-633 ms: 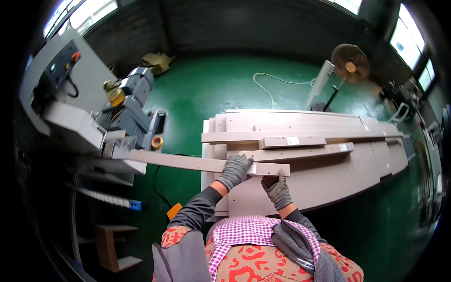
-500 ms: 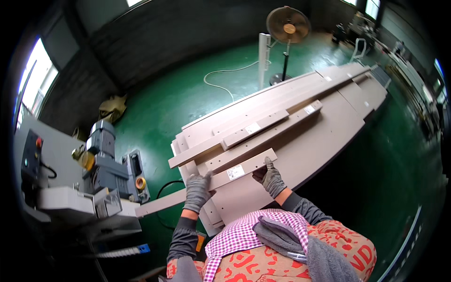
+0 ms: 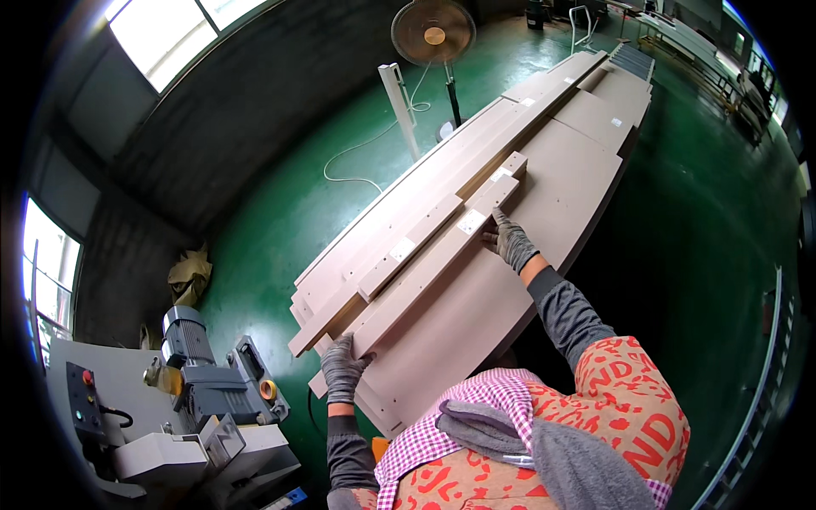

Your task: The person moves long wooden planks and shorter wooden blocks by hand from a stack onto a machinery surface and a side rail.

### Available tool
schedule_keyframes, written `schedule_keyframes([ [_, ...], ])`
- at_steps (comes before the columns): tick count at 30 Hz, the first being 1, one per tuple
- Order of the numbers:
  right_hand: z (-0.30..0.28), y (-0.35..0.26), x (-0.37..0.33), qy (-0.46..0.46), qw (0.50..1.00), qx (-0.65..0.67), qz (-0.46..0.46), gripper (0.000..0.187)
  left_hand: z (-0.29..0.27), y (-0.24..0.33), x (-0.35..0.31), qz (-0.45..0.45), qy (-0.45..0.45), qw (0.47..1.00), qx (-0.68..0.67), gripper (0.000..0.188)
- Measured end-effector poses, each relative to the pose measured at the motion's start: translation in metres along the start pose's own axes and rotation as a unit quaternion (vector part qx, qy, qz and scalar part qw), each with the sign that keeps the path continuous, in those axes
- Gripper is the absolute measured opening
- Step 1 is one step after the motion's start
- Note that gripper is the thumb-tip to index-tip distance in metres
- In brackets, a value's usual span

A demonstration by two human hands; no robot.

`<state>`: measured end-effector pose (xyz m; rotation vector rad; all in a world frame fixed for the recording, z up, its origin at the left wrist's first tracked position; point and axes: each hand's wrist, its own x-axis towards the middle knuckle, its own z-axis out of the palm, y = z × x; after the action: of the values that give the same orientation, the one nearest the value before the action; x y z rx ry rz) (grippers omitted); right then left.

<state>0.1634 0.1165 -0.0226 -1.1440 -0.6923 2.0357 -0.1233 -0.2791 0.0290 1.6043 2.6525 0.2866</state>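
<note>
A long pale board (image 3: 423, 275) with a white label lies along the stack of similar panels (image 3: 544, 204), running from near left to far right. My gloved left hand (image 3: 343, 371) is closed around its near-left end. Along the board's right edge, close to the far end, my gloved right hand (image 3: 513, 241) grips with thumb and fingers. Another narrow board (image 3: 512, 163) lies tight against the held one, mostly covered by it. Just left of it rests a shorter labelled board (image 3: 410, 247). Parts of both hands' fingers are hidden behind the board.
A grey machine with a motor (image 3: 189, 338) and a control box (image 3: 83, 391) stands at the lower left. Beyond the stack are a standing fan (image 3: 433, 36) and a white post (image 3: 398, 106), with a cable (image 3: 353, 179) on the green floor. A metal rail (image 3: 751, 408) runs along the right.
Both hands have carried the labelled board away from the machine and farther onto the stack, against the narrow board. My right arm reaches farther out, and the view has turned.
</note>
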Motion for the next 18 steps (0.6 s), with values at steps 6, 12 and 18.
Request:
schedule_keyframes([
  [6, 0.035, 0.037, 0.025, -0.027, 0.994, -0.103, -0.021, 0.051, 0.027, 0.052, 0.073, -0.038, 0.007, 0.997, 0.070, 0.076],
  [12, 0.025, 0.062, 0.023, 0.002, 0.982, -0.185, -0.035, 0.061, 0.042, 0.050, 0.053, -0.050, -0.013, 0.995, 0.084, 0.101],
  [18, 0.039, 0.099, -0.013, -0.043, 0.965, -0.257, -0.010, 0.075, 0.051, -0.046, 0.000, -0.163, -0.003, 0.983, -0.087, 0.098],
])
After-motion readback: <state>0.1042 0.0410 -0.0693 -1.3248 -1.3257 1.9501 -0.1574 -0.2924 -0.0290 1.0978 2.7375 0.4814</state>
